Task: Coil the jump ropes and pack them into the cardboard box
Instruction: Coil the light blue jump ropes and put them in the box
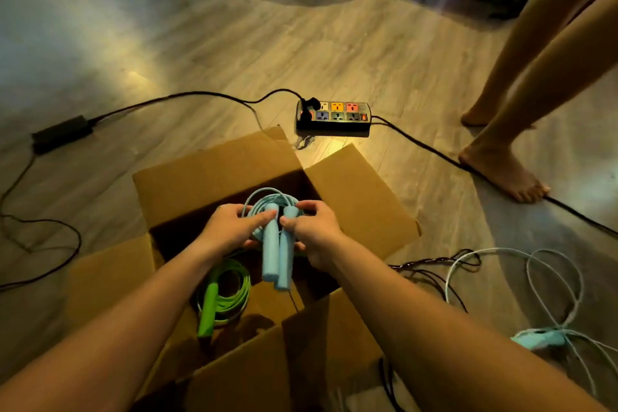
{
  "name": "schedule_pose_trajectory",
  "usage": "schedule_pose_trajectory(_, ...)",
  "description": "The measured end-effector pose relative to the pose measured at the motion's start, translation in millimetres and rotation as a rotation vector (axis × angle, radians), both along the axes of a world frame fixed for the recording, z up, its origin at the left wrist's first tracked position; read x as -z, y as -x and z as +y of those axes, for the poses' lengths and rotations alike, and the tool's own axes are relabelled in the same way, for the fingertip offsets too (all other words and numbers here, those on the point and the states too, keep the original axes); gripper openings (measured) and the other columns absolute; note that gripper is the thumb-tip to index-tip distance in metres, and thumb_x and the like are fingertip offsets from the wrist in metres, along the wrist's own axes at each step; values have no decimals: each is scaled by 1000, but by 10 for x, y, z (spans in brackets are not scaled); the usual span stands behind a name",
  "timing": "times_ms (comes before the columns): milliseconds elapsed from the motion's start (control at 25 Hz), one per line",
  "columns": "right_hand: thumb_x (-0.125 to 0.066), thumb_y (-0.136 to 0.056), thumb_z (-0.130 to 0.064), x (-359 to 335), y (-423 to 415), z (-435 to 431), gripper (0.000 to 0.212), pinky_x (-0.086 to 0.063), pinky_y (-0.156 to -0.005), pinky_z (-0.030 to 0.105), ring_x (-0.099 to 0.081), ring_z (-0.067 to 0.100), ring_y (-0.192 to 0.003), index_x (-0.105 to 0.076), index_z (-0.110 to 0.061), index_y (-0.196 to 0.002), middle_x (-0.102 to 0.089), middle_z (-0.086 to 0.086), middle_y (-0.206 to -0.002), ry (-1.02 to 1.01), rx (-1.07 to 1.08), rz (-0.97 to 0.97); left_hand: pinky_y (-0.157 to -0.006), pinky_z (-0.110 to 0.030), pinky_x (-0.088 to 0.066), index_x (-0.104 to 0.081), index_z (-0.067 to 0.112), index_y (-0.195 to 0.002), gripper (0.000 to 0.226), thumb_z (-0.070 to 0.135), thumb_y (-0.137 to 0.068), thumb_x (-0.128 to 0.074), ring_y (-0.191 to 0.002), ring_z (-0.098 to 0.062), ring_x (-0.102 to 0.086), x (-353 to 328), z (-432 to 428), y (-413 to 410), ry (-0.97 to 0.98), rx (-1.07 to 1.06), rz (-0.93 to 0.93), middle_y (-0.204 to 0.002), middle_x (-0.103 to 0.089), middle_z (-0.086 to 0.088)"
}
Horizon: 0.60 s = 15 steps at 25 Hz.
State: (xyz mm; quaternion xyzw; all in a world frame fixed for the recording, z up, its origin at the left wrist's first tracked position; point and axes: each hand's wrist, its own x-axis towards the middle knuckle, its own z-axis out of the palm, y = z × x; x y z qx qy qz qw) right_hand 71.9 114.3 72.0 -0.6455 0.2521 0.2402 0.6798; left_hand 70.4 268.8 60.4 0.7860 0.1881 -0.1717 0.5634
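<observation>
Off-task items on pale wood-plank floor point(401, 60).
Black power strip with coloured sockets point(333, 117) centre, one plug in; black adapter brick point(62, 134) left; bystander's bare foot point(501, 174) right, against black cable point(418, 140).

both hands point(271, 231) curled, gripping, forearms extended

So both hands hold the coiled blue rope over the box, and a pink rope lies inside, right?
No: the head view shows a green rope inside the box, not a pink one. The left hand and right hand do hold the blue rope over it.
</observation>
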Motion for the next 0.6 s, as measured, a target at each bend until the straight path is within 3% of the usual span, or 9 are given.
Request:
schedule_pose_trajectory(120,-75,-83,-4,547,-268,154,37,-59,-86,47,-64,26,-105,-54,-25,-104,-61,9,-119,75,-20,27,-61,-25,-57,-67,5,-108,36,37,-91,-68,-86,-16,-71,510,32,-191,-37,6,94,-99,-73,-11)
schedule_pose_trajectory(200,-74,-86,-8,827,-358,187,33,-57,-81,38,-63,23,-101,-49,-20,-104,-61,7,-114,119,0,32,-67,-34,-55,-64,3,-99,36,40,-95,-60,-84,-21,-68,758,0,-294,-38,-60,143,-96,-68,-12)
schedule_pose_trajectory(280,-70,-90,-12,962,-385,192,30,-51,-79,35,-59,23,-101,-47,-14,-109,-59,9,-112,190,-12,30,-75,-46,-53,-64,4,-89,33,33,-99,-53,-80,-31,-63,925,-53,-376,-63,-104,157,-90,-61,-21)
schedule_pose_trajectory(320,-67,-93,-15,1015,-398,194,32,-51,-83,36,-59,25,-107,-49,-10,-118,-59,12,-119,248,-49,24,-77,-47,-51,-64,1,-90,31,28,-100,-52,-82,-33,-62,1012,-71,-400,-165,-69,161,-91,-60,-25)
schedule_pose_trajectory(400,-59,-98,-19,1097,-424,178,39,-47,-91,37,-56,30,-120,-47,-6,-133,-56,14,-132,404,-151,13,-72,-39,-43,-62,-4,-95,29,19,-100,-46,-83,-33,-58,1123,-164,-403,-332,-46,137,-97,-61,-28)
schedule_pose_trajectory(600,-41,-103,-10,1150,-487,127,44,-38,-82,29,-56,33,-120,-33,-4,-146,-55,19,-134,645,-410,-198,-66,-35,-40,-64,-3,-82,33,23,-94,-49,-88,-39,-62,1339,-230,-337,-575,17,193,-95,-65,-26)
